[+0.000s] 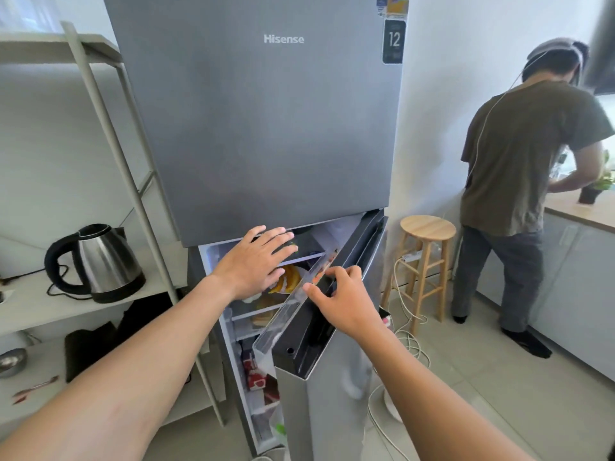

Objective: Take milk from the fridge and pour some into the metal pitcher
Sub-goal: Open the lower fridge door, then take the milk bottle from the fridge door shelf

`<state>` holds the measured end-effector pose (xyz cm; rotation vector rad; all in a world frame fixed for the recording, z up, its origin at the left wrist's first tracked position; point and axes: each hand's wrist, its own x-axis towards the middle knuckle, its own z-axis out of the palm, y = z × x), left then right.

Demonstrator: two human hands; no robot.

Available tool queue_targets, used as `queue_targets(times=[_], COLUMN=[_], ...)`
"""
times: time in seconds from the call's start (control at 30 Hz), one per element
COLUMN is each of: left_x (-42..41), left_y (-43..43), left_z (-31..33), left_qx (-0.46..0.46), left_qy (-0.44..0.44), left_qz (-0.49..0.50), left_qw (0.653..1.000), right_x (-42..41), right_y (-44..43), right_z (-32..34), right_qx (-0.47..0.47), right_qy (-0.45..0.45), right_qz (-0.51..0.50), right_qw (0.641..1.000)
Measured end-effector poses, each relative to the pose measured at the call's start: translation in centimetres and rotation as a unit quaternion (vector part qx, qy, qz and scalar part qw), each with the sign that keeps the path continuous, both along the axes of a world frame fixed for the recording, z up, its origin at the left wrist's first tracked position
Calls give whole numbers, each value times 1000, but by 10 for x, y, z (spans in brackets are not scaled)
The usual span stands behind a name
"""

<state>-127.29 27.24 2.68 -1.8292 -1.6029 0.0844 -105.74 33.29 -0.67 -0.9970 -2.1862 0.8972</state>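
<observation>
Fingers (283, 239) on the left hand (253, 264) are going in straight and spread, mid-frame, while the right hand (346, 301) is gripping the lower door (332, 410) of the Hisense fridge (266, 128). Fetching step, I reckon; milk isn't showing clearly, so the door's probably needing opening wider.

Your fridge (266, 111) is tall and grey and stands upright, with two doors. The upper door (233, 194) is shut. The lower door (326, 420) is partly open, swung to your right, with a clear shelf (283, 324) along its inner side. Inside, the white shelves hold food. Red-and-white cartons (254, 377) sit low down, and you cannot tell whether they are milk.
</observation>
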Motion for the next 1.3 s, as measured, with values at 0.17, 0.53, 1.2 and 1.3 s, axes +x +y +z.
queue_targets(times=[0.17,0.53,1.2,1.3], left_x=[47,148,311,317], left_y=[5,40,106,106], left_z=[-16,-44,-97,-103], left_qx=[-39,-161,-327,-287], left_qy=[-19,-7,-129,-117], left_qz=[-2,-36,-73,-80], left_qw=[999,986,933,947], right_x=[51,167,314,311], right_y=[1,30,64,62], right_z=[-3,17,-14,-19], right_qx=[-19,-28,204,205], right_qy=[-13,-102,-333,-358], right_qz=[3,-33,-201,-212], right_qw=[1000,994,898,886])
